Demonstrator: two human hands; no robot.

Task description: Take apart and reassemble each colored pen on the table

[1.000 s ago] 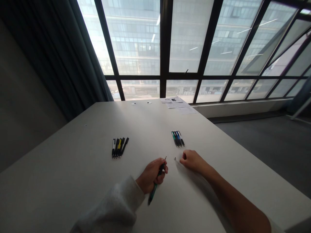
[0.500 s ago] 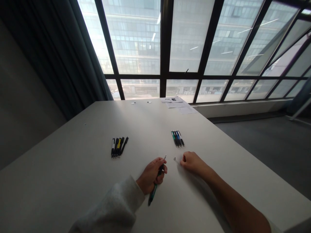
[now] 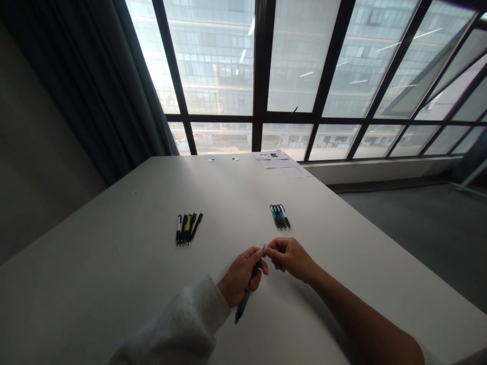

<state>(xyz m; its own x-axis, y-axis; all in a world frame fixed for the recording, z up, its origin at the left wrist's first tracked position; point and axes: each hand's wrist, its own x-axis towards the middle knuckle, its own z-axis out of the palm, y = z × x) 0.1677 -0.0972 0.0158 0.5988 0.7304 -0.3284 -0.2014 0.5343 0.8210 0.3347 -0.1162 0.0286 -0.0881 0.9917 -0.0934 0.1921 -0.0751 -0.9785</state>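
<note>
My left hand [image 3: 243, 274] is closed around a green and black pen [image 3: 242, 306], whose thin metal tip points up and away from me. The pen's green end sticks out below the hand. Thumb and finger of my right hand [image 3: 291, 257] pinch together right at the tip end, next to the left thumb. Whatever small piece sits between those right fingertips is hidden. Beyond the right hand, several pens [image 3: 280, 217] in green, blue and white lie side by side. Another group of pens [image 3: 186, 229], black with one yellow and one white, lies to the left.
The white table [image 3: 114, 253] extends towards the windows. Printed sheets [image 3: 279, 161] and two small white pieces [image 3: 235, 159] lie near its far edge. A dark curtain [image 3: 125, 101] hangs at the left, and grey floor [image 3: 399, 213] shows beyond the right edge.
My right hand has moved left from beside a small light piece to the pen's tip, its fingers now pinching there. The small piece no longer shows on the table. The left hand still holds the pen.
</note>
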